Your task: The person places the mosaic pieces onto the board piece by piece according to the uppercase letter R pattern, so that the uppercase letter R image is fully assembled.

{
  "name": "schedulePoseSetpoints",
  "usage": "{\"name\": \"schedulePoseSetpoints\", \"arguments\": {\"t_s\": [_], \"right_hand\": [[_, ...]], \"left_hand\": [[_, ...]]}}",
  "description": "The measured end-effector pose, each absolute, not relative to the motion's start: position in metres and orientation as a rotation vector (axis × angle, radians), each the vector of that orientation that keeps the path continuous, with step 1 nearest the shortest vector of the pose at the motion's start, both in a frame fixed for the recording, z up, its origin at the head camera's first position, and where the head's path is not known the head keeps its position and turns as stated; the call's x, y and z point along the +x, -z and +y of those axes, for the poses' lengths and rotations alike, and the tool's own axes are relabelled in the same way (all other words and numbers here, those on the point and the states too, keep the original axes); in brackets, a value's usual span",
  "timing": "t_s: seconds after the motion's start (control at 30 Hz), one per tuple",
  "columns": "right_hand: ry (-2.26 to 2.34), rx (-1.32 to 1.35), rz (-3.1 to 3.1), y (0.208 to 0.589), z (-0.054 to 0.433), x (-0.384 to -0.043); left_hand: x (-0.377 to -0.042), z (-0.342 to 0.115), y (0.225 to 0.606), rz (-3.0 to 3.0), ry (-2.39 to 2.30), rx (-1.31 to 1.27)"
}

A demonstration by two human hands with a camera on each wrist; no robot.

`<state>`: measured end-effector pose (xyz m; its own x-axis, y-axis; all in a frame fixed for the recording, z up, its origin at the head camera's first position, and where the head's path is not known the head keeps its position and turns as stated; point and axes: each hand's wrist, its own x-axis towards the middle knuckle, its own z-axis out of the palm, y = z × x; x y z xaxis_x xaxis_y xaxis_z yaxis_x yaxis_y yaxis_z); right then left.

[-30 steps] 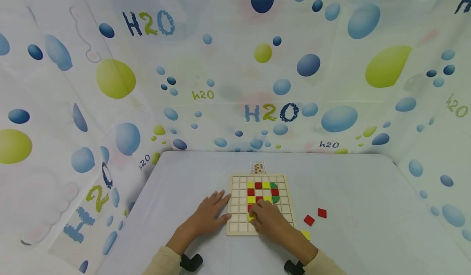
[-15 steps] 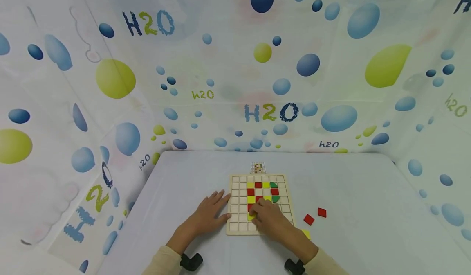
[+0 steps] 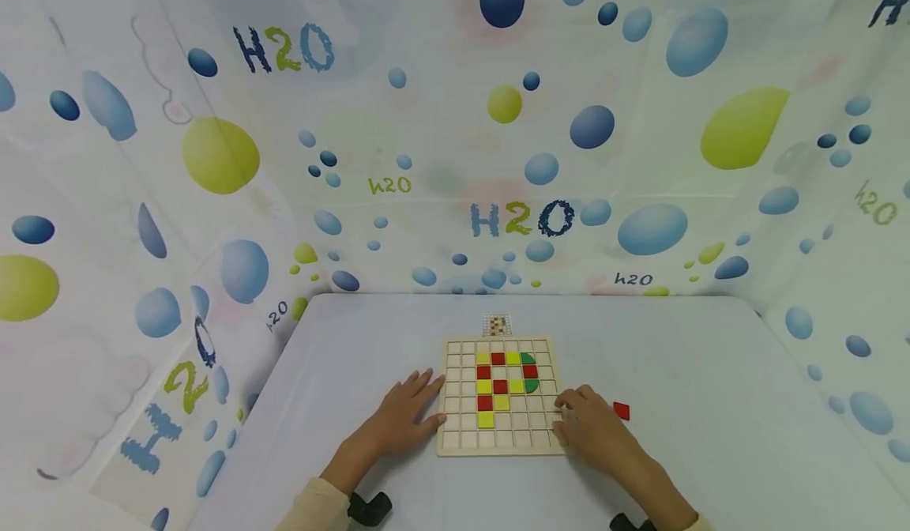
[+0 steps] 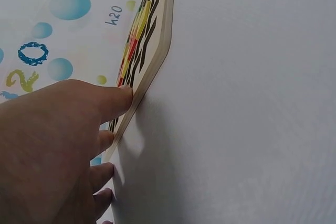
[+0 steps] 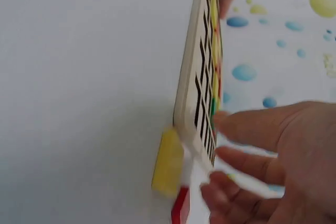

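Observation:
A wooden grid board (image 3: pixel 455 440) lies on the table with red, yellow and green tiles set in its cells. The red (image 3: pixel 485 403) and yellow tiles (image 3: pixel 486 419) run down from a ring closed by green curved ones (image 3: pixel 531 386). My left hand (image 3: pixel 407 414) rests spread at the board's left edge, thumb and fingertips touching it. Over the right edge hovers my right hand (image 3: pixel 597 428), fingers loosely bent with nothing seen between them. Below its fingers in the right wrist view are a loose yellow tile (image 5: pixel 168 163) and a red tile (image 5: pixel 181 206).
Another loose red tile (image 3: pixel 622 411) lies just right of my right hand. A small printed pattern card (image 3: pixel 497 325) sits behind the board. The white table (image 3: pixel 675 357) meets a patterned backdrop at its far edge.
My right hand has lifted off the lower yellow tile and moved right to the board's edge, uncovering the tiles there. It now covers the nearer loose tiles. The left hand stays put.

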<state>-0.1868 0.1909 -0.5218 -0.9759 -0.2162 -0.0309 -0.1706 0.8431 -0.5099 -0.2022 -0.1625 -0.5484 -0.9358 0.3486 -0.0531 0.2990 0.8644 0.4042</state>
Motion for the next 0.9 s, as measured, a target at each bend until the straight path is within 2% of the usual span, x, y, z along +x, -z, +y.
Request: {"name": "schedulePoseSetpoints", "arguments": {"t_s": [0.17, 0.33, 0.63, 0.9], "right_hand": [[0.737, -0.171, 2.913, 0.521, 0.224, -0.182], [0.786, -0.205, 2.886, 0.526, 0.236, -0.183], [0.883, -0.277, 2.927, 0.541, 0.233, -0.195], [0.813, -0.285, 2.965, 0.539, 0.224, -0.207]], "left_hand": [[-0.200, -0.163, 0.547, 2.903, -0.616, 0.493], [-0.198, -0.165, 0.547, 2.900, -0.630, 0.484], [-0.198, -0.165, 0.547, 2.897, -0.643, 0.501], [-0.199, -0.164, 0.546, 2.897, -0.654, 0.513]]}}
